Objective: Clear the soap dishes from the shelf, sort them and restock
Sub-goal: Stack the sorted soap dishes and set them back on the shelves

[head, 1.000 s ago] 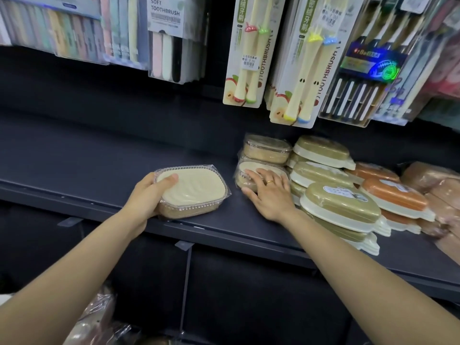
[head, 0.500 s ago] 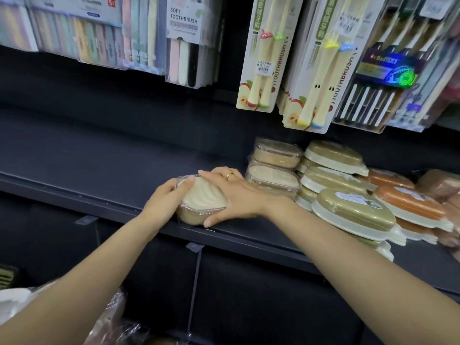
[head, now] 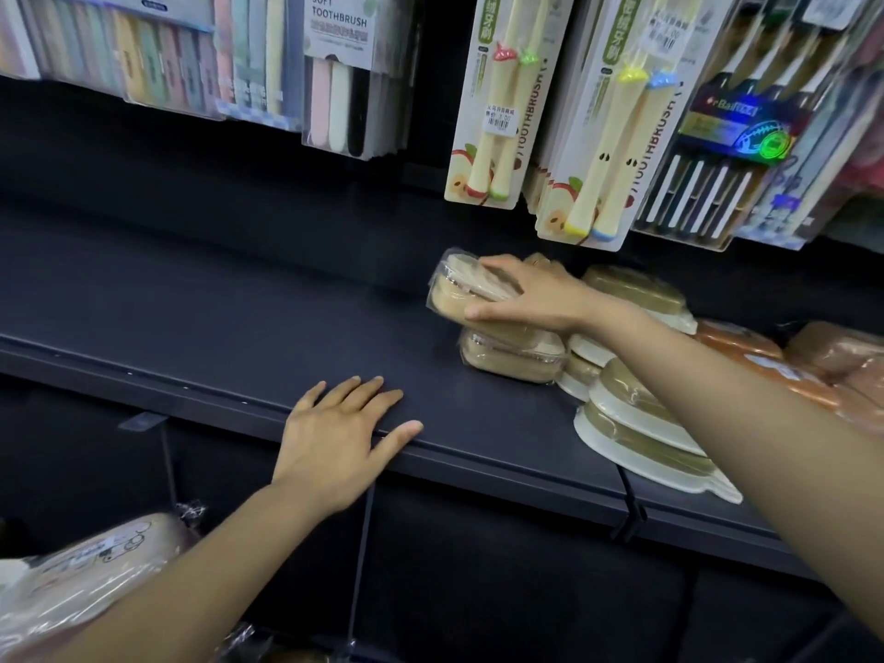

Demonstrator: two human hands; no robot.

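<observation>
Dark shelving fills the frame, with packs of toothbrushes [head: 488, 112] hanging across the top. On the shelf [head: 215, 299], right of centre, the right hand [head: 540, 294] grips a wrapped beige soap dish [head: 454, 289], thumb at its near edge and fingers over its top, holding it tilted just above a like dish [head: 512, 356]. The left hand [head: 335, 433] lies flat and spread on the shelf's front lip at lower centre, holding nothing.

The step looks like stacking. To do it well, the held dish should be levelled and squared over the lower one before release, since slippery wrap invites sliding. Olive-lidded dishes [head: 641, 423] crowd the right and overhang the front edge, so a nudge there could tip them off. Open room lies across the left and middle of the shelf.
</observation>
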